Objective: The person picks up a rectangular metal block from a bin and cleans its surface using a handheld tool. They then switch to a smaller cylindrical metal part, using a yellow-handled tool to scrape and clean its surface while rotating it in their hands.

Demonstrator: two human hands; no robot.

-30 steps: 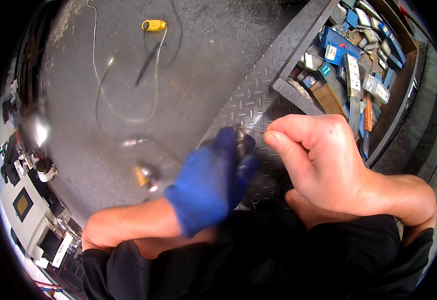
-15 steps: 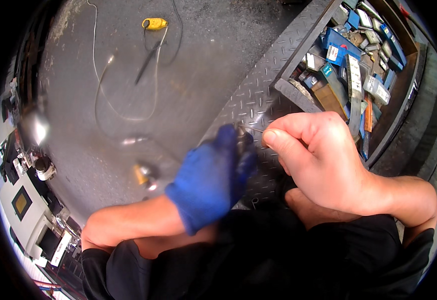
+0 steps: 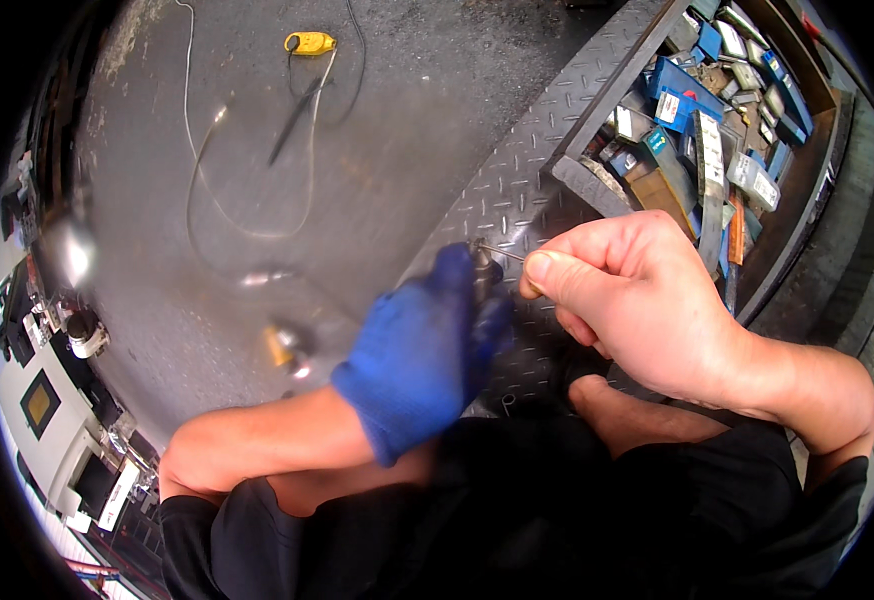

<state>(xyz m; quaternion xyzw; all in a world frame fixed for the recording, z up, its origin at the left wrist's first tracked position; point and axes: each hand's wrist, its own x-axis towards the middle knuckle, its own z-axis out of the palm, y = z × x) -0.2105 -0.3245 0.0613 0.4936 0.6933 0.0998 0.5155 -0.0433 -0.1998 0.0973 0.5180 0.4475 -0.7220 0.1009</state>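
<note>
My left hand (image 3: 422,350) wears a blue glove and is closed around a small, dark metal cylindrical part (image 3: 483,272). Most of that part is hidden by the glove, so its kind does not show. Bare and to the right of it, my right hand (image 3: 647,310) pinches a thin metal rod (image 3: 503,252) between thumb and index finger. The rod's far end meets the top of the metal part, or lies just over it; I cannot tell which.
An open metal bin (image 3: 597,190) at the right holds many small blue, white and clear boxes. Below lies a diamond-tread plate (image 3: 517,180). On the grey floor (image 3: 407,60) rest a yellow device (image 3: 310,43) and thin looping cables. A machine (image 3: 67,430) stands at far left.
My right hand has shifted slightly up, its wrist turning a little, still pinching the rod. My left hand keeps nearly the same place and grip.
</note>
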